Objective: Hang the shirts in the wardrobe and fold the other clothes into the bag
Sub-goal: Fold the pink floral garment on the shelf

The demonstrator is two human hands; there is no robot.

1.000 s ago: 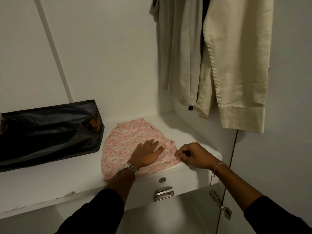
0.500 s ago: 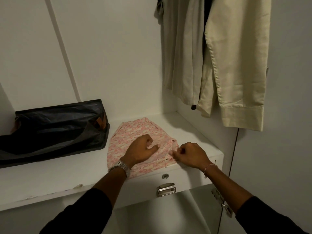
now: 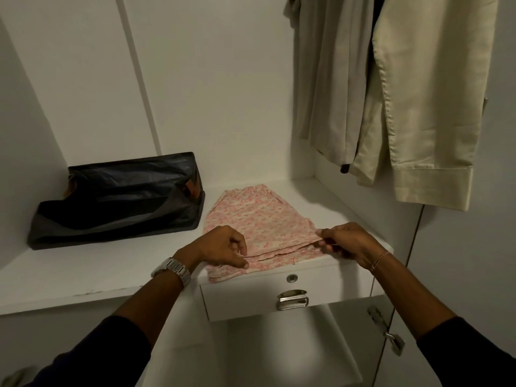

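Observation:
A pink floral garment lies partly folded on the white wardrobe shelf, just right of a dark open bag. My left hand pinches the garment's near left edge. My right hand pinches its near right corner and lifts the top layer slightly. Beige shirts hang at the upper right, above the shelf's right end.
A drawer with a lock and a metal handle sits under the garment. A lower shelf lies below it. A door hinge and the wardrobe door edge stand at the right. White back panels rise behind the shelf.
My left hand has left the middle of the garment, where it pressed flat, and now pinches the near left edge. My right hand has lifted the right corner a little.

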